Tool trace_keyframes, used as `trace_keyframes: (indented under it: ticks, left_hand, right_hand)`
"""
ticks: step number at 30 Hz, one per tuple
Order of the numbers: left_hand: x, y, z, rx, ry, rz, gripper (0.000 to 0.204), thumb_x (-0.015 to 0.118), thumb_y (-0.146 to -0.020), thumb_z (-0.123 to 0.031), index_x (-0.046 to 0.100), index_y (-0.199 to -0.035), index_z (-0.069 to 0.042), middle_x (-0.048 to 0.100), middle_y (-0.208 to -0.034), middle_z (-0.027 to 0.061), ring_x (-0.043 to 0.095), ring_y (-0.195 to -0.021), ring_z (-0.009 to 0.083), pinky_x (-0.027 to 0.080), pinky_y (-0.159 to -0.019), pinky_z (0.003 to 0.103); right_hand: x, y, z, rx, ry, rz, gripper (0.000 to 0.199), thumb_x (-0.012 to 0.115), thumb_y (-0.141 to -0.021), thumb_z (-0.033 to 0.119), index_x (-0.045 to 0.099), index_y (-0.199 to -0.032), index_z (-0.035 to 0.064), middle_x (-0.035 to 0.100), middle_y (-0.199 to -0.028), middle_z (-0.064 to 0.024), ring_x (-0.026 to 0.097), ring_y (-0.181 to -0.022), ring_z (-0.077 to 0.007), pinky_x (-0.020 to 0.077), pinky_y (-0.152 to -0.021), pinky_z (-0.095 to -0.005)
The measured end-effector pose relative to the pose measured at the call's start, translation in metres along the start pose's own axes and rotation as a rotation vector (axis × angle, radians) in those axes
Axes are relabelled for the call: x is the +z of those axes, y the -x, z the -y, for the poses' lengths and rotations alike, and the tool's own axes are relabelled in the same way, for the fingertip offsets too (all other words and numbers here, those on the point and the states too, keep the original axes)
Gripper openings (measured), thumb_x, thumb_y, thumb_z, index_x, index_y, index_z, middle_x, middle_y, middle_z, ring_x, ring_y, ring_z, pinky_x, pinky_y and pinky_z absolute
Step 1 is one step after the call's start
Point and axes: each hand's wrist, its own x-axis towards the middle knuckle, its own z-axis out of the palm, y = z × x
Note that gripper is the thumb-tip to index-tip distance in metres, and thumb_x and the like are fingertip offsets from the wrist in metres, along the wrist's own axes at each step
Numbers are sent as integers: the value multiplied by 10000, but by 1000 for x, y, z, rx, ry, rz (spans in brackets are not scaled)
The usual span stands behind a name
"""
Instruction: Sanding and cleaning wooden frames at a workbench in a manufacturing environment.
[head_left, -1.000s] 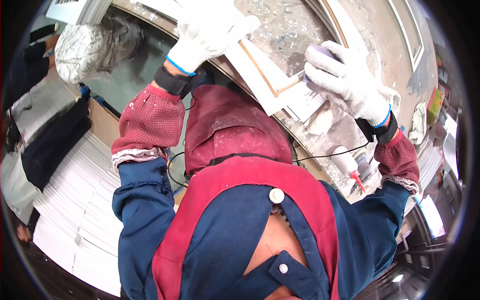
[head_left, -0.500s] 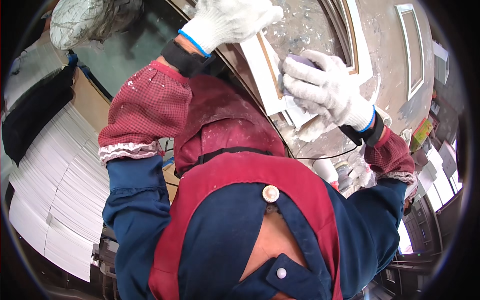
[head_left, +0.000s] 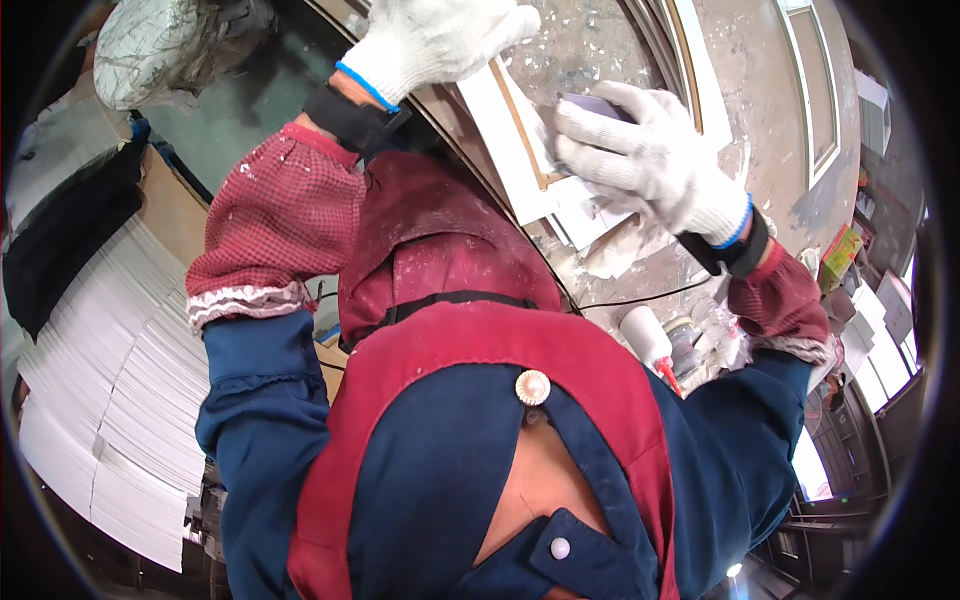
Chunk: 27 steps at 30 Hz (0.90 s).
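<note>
Okay, right hand (head_left: pixel 645 155) first: I see gloved fingers clamped around a purple-grey block (head_left: pixel 602 107), by the inner corner of a white frame (head_left: pixel 488 137); block-on-frame contact, can't tell. Left hand (head_left: pixel 440 40), gloved, is by the frame's other end, cropped; gripping or not, can't tell. Frame lies along the table's (head_left: pixel 775 150) near edge. My worry: poorly braced, it could skid off that edge under a sideways push; loose white pieces (head_left: pixel 580 224) beside the right palm could snag. In the way: crumpled cloth (head_left: pixel 612 260), black cable (head_left: pixel 650 297), white bottle (head_left: pixel 643 332) toward the near edge. Farther out: larger frame (head_left: pixel 710 95), another frame (head_left: pixel 829 110) toward the table's right edge.
</note>
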Motion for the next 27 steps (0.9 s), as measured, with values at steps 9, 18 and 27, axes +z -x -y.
trace_keyframes:
  ticks: [9, 18, 27]
  left_hand:
    - [28, 6, 10, 75, 18, -368, 157, 656, -841, -258, 671, -696, -202, 523, -576, 34, 587, -628, 251, 425, -1043, 601]
    - [34, 2, 10, 104, 147, -556, 162, 696, -860, -238, 666, -710, -186, 540, -615, 46, 581, -637, 269, 423, -1068, 584]
    - [-9, -5, -5, -34, 72, -20, 63, 687, -834, -199, 694, -771, -196, 541, -638, 46, 585, -652, 269, 419, -1063, 601]
  right_hand:
    - [0, -15, 4, 15, 39, 43, 607, 724, -705, 262, 596, -1298, 252, 511, -1436, 38, 503, -1267, -348, 460, -947, -512]
    - [-2, -12, 8, 6, 76, 36, 564, 716, -684, 267, 619, -1240, 249, 525, -1410, 44, 523, -1237, -337, 467, -956, -496]
    - [-12, 19, -15, -4, 46, -36, 428, 700, -741, 248, 640, -1165, 251, 564, -1287, 52, 577, -1106, -286, 505, -875, -428]
